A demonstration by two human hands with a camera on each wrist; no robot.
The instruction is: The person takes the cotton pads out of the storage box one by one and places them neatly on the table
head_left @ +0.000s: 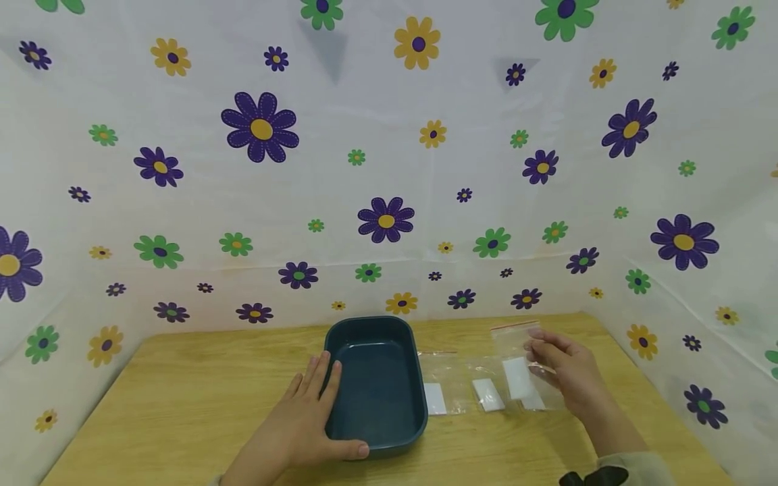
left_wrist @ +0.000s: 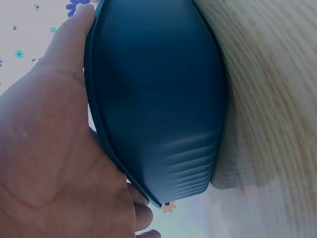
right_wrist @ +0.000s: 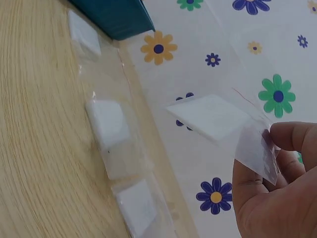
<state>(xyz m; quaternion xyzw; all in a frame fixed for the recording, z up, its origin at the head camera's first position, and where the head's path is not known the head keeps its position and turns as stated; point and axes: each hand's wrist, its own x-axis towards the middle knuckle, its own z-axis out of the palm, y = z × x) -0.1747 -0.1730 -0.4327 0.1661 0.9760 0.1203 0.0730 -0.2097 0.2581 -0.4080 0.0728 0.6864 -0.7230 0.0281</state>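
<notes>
My left hand (head_left: 306, 422) lies along the left rim of a dark blue-green plastic bin (head_left: 377, 385), fingers straight over the edge and thumb at the near corner. In the left wrist view the palm is beside the bin's side wall (left_wrist: 158, 89). A clear zip bag (right_wrist: 208, 119) with a flat white piece inside hangs raised from my right hand (right_wrist: 282, 183), pinched between thumb and fingers at one edge. In the head view, the right hand (head_left: 568, 371) is to the right of the bin, and the held bag overlaps another bag below it.
Several more clear bags with white pieces lie in a row right of the bin: one beside its wall (head_left: 434, 398), a middle one (head_left: 488, 395), another (right_wrist: 137, 208) farthest from the bin. Wooden tabletop (head_left: 182, 405); flower-print cloth (head_left: 340, 189) encloses its back and sides.
</notes>
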